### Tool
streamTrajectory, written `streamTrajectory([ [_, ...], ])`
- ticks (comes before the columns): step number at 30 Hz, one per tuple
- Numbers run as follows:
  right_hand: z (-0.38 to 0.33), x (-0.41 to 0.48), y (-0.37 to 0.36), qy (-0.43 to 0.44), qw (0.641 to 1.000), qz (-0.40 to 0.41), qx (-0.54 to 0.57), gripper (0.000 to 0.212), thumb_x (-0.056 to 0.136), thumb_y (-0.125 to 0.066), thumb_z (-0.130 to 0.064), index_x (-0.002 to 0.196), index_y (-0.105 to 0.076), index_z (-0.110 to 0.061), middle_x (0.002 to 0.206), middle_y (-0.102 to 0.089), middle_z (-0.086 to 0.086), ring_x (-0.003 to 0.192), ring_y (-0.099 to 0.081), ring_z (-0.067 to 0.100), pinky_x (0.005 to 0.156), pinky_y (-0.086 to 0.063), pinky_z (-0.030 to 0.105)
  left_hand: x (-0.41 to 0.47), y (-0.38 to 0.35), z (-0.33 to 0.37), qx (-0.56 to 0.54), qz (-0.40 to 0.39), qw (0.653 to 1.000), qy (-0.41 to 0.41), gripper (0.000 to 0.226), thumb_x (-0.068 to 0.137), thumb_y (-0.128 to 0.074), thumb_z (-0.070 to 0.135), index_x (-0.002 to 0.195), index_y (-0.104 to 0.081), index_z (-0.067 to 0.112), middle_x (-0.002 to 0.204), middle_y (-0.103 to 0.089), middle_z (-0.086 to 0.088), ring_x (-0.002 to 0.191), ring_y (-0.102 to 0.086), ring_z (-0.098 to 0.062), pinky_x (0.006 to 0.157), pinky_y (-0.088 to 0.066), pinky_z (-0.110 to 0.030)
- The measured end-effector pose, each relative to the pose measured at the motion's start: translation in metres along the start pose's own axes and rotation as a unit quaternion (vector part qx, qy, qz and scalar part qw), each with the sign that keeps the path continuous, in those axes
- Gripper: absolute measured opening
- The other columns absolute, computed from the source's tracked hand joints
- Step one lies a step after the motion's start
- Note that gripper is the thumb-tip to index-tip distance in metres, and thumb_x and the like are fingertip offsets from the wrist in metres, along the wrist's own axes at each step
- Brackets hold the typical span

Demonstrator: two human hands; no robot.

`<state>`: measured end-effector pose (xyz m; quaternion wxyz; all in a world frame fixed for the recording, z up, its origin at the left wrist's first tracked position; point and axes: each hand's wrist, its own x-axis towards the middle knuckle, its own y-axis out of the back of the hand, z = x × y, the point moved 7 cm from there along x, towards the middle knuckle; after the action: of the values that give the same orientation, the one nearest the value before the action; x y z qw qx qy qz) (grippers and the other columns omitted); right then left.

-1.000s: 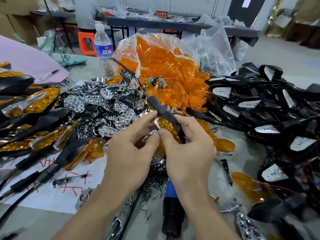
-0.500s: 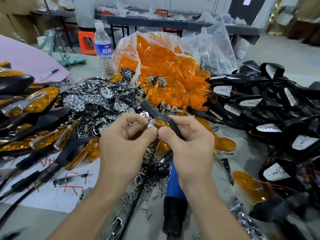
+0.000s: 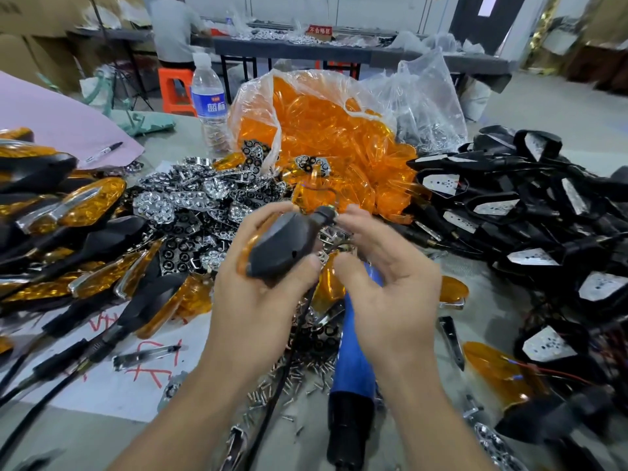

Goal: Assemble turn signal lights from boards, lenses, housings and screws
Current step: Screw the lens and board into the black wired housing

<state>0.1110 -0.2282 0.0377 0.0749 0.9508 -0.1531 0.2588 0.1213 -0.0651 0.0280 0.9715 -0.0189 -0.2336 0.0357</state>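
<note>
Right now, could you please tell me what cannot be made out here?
Head view:
- Lens side of the housing: faces away, under the left hand.
- Right hand at the stem: fingertips blurred, grip unclear.
- Front of the blue tool: hidden behind the right hand.
- Red sign wording: too small.

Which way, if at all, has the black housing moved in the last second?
Yes. The housing has turned and shifted left, into the left hand; it now sits left of the blue tool instead of straight beyond it.
</note>
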Motion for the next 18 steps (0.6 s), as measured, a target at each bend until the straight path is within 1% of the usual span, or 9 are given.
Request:
streamTrajectory([
  [2,-0.013,0.001,0.003,0.078,0.989,-0.028,-0.122,0.055,0.081,-0.075,-0.021,0.134,-0.067,-0.034,0.148,-0.056,-0.021,0.147,-0.039,0.002,0.119,-0.035,0.024,0.0,-0.002,0.003,-0.096,-0.038,0.995,0.016,0.052,0.082,-0.076,0.015,0.13,-0.056,0.018,0.119,-0.071,-0.008,0.108,-0.071,-0.032,0.096,-0.059,-0.047],
  [4,-0.021,-0.002,-0.002,0.124,0.978,-0.063,-0.154,0.064,0.079,-0.073,-0.025,0.142,-0.062,-0.031,0.152,-0.051,-0.021,0.15,-0.034,0.006,0.121,-0.035,0.03,-0.001,-0.005,0.007,-0.146,-0.09,0.985,0.025,0.044,0.078,-0.073,0.018,0.12,-0.063,0.02,0.11,-0.073,-0.007,0.1,-0.072,-0.029,0.082,-0.061,-0.037],
  [6,-0.027,-0.006,-0.009,0.14,0.973,-0.074,-0.168,0.061,0.078,-0.073,-0.027,0.138,-0.065,-0.032,0.136,-0.059,-0.028,0.134,-0.051,0.001,0.11,-0.047,0.036,0.001,-0.003,0.006,-0.166,-0.094,0.98,0.055,0.036,0.071,-0.072,0.022,0.106,-0.074,0.03,0.101,-0.076,-0.003,0.092,-0.072,-0.021,0.073,-0.058,-0.027],
  [8,-0.033,-0.009,-0.016,0.129,0.97,-0.076,-0.191,0.051,0.081,-0.071,-0.035,0.131,-0.065,-0.041,0.109,-0.066,-0.036,0.107,-0.061,-0.008,0.093,-0.052,0.023,0.001,0.002,-0.003,-0.167,-0.021,0.979,0.119,0.025,0.064,-0.073,0.028,0.086,-0.08,0.037,0.089,-0.079,0.001,0.081,-0.075,-0.015,0.065,-0.058,-0.027],
  [10,-0.031,-0.011,-0.021,0.097,0.972,-0.092,-0.192,0.041,0.087,-0.067,-0.043,0.126,-0.061,-0.047,0.108,-0.067,-0.033,0.094,-0.065,-0.008,0.081,-0.051,0.016,0.0,0.007,-0.01,-0.11,0.055,0.976,0.177,0.017,0.074,-0.076,0.031,0.07,-0.078,0.047,0.076,-0.077,0.009,0.068,-0.071,-0.004,0.063,-0.055,-0.029],
  [11,-0.028,-0.012,-0.024,0.078,0.973,-0.106,-0.19,0.037,0.09,-0.065,-0.043,0.126,-0.061,-0.048,0.107,-0.068,-0.028,0.089,-0.066,-0.005,0.076,-0.052,0.017,0.001,0.011,-0.014,-0.069,0.078,0.976,0.194,0.03,0.085,-0.073,0.03,0.066,-0.075,0.054,0.071,-0.075,0.014,0.064,-0.068,0.002,0.066,-0.052,-0.031],
  [13,-0.023,-0.015,-0.033,0.039,0.969,-0.132,-0.207,0.033,0.095,-0.061,-0.041,0.128,-0.065,-0.044,0.091,-0.072,-0.015,0.076,-0.065,0.007,0.07,-0.053,0.029,0.003,0.016,-0.019,-0.041,0.105,0.968,0.224,0.033,0.095,-0.066,0.032,0.07,-0.076,0.051,0.073,-0.075,0.017,0.066,-0.067,0.006,0.072,-0.048,-0.034],
  [15,-0.028,-0.018,-0.045,0.043,0.958,-0.133,-0.249,0.031,0.097,-0.055,-0.042,0.126,-0.064,-0.036,0.083,-0.073,-0.006,0.071,-0.065,0.019,0.068,-0.055,0.04,0.007,0.009,-0.025,-0.147,0.07,0.946,0.279,0.02,0.09,-0.07,0.042,0.092,-0.082,0.026,0.093,-0.08,0.005,0.085,-0.075,-0.005,0.079,-0.053,-0.033],
  [18,-0.039,-0.021,-0.064,0.043,0.946,-0.195,-0.255,0.029,0.098,-0.052,-0.045,0.122,-0.062,-0.034,0.082,-0.071,-0.005,0.074,-0.065,0.028,0.069,-0.053,0.042,0.018,0.01,-0.034,-0.272,0.073,0.9,0.332,0.048,0.088,-0.07,0.044,0.112,-0.068,0.003,0.102,-0.075,-0.012,0.089,-0.073,-0.024,0.076,-0.06,-0.034],
])
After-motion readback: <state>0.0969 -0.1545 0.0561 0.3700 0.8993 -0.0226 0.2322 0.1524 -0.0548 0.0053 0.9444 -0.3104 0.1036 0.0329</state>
